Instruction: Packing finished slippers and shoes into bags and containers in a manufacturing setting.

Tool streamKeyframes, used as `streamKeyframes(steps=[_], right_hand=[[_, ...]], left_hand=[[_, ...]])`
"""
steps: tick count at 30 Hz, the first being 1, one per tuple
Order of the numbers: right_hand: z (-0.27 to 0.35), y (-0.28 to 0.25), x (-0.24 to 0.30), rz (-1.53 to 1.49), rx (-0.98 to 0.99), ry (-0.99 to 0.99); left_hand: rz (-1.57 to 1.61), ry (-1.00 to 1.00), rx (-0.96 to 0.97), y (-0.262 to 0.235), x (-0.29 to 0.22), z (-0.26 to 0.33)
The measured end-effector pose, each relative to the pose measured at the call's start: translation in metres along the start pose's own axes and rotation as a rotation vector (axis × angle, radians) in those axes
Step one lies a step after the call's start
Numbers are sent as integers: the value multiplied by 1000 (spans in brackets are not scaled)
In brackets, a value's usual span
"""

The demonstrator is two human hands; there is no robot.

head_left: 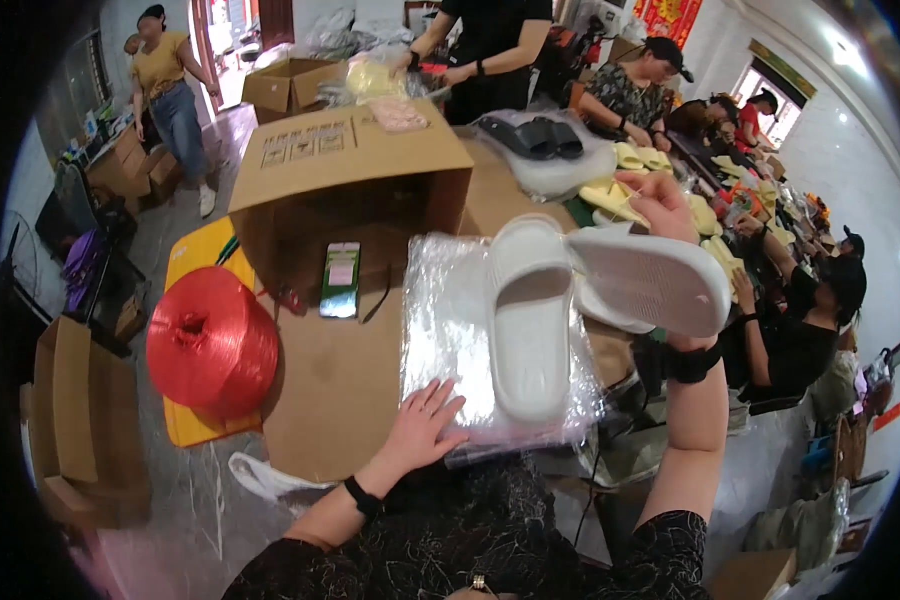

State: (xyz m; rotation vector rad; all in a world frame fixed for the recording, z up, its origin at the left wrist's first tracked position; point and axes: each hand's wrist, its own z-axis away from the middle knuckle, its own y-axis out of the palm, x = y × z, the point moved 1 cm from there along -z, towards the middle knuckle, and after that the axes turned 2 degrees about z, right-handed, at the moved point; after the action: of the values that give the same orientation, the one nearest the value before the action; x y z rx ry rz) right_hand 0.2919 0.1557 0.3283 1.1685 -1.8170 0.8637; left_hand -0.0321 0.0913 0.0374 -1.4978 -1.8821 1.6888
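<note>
My left hand (422, 425) lies flat, fingers spread, on the near left corner of a stack of clear plastic bags (440, 330). A white slide slipper (532, 350) rests on that stack, toe end away from me. Beside it a second white slipper (660, 280) is tipped with its ribbed sole showing. My right hand (662, 205) reaches behind this second slipper, which hides the palm. Its thumb and fingers are pinched together right at a pale yellow slipper (610, 198); what lies between the fingertips is too small to tell.
An open cardboard box (350, 150) stands beyond, with a phone (340, 280) at its mouth. A red twine roll (213, 340) sits on a yellow stool (185, 425) at left. Black slippers (535, 137) lie farther off. Several co-workers handle slippers along the right.
</note>
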Motion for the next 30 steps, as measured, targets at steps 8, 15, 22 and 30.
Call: streamKeyframes(steps=[8,15,22,30], right_hand=[[68,44,-126,76,141,107],[105,39,-152,639,189,-221],[172,28,-115,982,-116,-84],[216,32,-150,1057,40,215]], left_hand=[[11,-4,10,5,4,-1],[31,9,-19,7,3,3],[62,5,-33,8,5,5],[58,-11,11,0,-2,-2]])
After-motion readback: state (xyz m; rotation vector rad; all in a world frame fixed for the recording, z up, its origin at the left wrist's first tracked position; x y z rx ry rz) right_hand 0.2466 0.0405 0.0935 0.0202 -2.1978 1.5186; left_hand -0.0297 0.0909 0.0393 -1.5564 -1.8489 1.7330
